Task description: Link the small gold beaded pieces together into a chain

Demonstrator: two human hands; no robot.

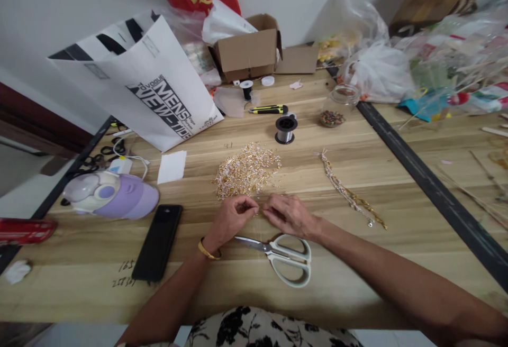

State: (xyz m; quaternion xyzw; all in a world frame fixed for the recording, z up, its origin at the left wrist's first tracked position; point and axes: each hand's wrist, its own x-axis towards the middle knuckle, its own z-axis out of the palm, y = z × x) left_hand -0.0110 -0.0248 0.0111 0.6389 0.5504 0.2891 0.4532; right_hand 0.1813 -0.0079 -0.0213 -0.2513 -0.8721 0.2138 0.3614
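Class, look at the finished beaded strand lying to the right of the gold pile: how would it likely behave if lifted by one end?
The beaded strand lies in a loose, wavy line, so it would probably droop rather than stay stiff. It looks thin, so likely light. Its small gold pieces may snag or catch on things.

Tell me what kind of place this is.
Probably a home craft bench: a heap of small gold beads on a pale wooden table, a spool of clear thread, and white-handled scissors.

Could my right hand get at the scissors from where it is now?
Probably yes. The right hand sits just above the scissors, which lie flat on the bare table with nothing over the handles. Its fingers are pinched together with the left hand on something tiny, so they'd have to let go.
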